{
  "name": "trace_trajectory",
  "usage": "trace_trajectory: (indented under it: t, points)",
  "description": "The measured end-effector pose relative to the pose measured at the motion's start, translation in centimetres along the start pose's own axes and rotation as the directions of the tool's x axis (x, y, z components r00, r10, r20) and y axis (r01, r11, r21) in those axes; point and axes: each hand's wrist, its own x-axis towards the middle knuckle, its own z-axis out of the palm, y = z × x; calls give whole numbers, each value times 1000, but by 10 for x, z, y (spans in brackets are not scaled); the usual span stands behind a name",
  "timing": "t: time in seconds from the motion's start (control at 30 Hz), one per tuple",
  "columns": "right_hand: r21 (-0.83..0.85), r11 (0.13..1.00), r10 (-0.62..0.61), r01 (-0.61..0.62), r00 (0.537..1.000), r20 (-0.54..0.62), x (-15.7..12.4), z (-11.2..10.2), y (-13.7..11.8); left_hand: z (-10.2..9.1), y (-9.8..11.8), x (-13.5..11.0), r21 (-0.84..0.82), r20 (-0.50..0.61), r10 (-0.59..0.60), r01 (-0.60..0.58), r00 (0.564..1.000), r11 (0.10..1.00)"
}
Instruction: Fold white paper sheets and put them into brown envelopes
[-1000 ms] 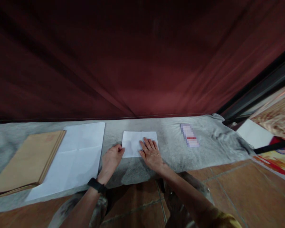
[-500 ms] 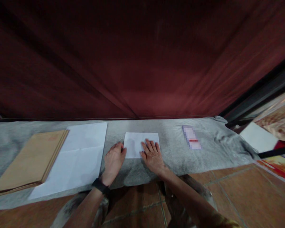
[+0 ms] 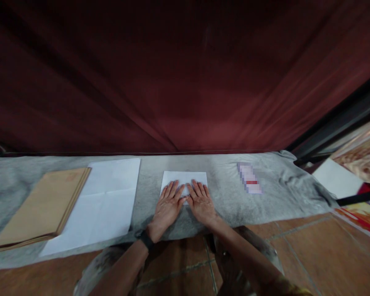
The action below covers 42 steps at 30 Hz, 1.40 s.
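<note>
A small folded white paper (image 3: 185,177) lies on the grey cloth (image 3: 228,201) in front of me. Both my hands rest flat on its near part, side by side and touching at the thumbs. My left hand (image 3: 168,205), with a black band on its wrist, has its fingers stretched out over the paper's left half. Over the right half my right hand (image 3: 200,201) lies the same way, fingers spread. Neither hand grips anything.
A large creased white sheet (image 3: 101,201) lies to the left, with a stack of brown envelopes (image 3: 40,207) partly on it. A small blurred card (image 3: 249,177) sits to the right. A dark red curtain (image 3: 172,82) hangs behind. Tiled floor lies below.
My left hand moved right from the paper's left edge onto the paper and flattened out beside my right hand. The right hand stayed put.
</note>
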Motion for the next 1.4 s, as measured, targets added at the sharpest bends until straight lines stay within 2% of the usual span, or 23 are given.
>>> trace_trajectory:
  t: [0.33,0.53,0.63,0.8,1.03,1.2,1.3,1.37,1.4]
  points:
    - [-58,986,161,-157,984,71,0,-16,32,3,-6,1,19,28,13,-14,1000,1000]
    - [-43,978,205,-204,979,11,26,-26,57,2,-7,0,47,30,26,-28,999,998]
    - [9,986,168,-168,985,-23,49,-25,56,2,-8,0,51,30,41,-43,999,998]
    - [58,994,89,-89,996,5,76,-21,45,2,-10,0,36,25,54,-55,998,998]
    - [94,971,216,-218,976,29,91,-26,49,-3,-12,-1,29,40,92,-93,995,995]
    - [280,918,249,-282,957,148,92,-40,62,-10,-20,-2,22,41,80,-81,996,996]
    - [371,884,237,-283,957,167,89,-45,67,-12,-31,-1,32,-7,40,-40,999,999]
    - [557,760,280,-335,942,185,87,-45,65,-14,-38,2,14,-69,8,-7,998,1000]
    - [676,634,327,-376,922,206,85,-44,63,-15,-40,4,-6,-107,-9,8,994,1000]
